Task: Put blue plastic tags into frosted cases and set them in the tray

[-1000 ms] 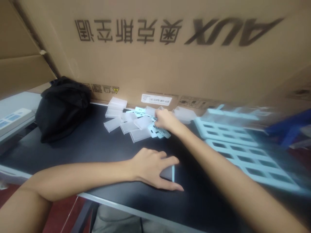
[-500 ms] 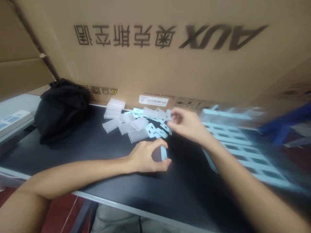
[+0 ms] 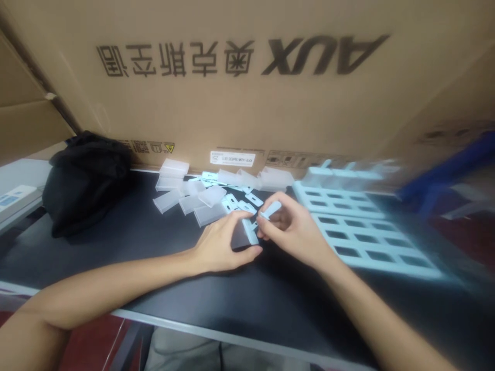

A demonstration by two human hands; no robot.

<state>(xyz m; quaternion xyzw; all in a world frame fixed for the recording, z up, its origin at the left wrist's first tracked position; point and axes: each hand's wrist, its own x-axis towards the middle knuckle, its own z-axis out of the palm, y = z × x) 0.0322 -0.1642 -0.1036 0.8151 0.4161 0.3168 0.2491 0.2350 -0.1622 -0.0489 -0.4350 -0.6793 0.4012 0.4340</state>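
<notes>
Between thumb and fingers, my left hand [image 3: 216, 242] grips a small plastic case with a light-blue end [image 3: 251, 233], low over the black table [image 3: 232, 299]. My right hand [image 3: 299, 229] pinches a small light-blue plastic piece with a rounded tab [image 3: 272, 208]. The piece meets the blue end of the case, or is very close to it; I cannot tell whether they are joined. Just beyond the hands lie translucent plastic cases [image 3: 168, 201] and flat light-blue slotted plates [image 3: 253, 200], heaped together.
Right of my hands are light-blue grid trays with rectangular openings [image 3: 365, 238]; blue-tabbed cases [image 3: 340, 175] stand behind them. A black cloth bag [image 3: 85, 180] sits at the left. A big cardboard box [image 3: 247, 113] walls off the back. A blue bar [image 3: 444, 170] slants at far right.
My right hand has come from the heap toward me, bringing the light-blue piece to the case in my left hand. The view has shifted slightly right.
</notes>
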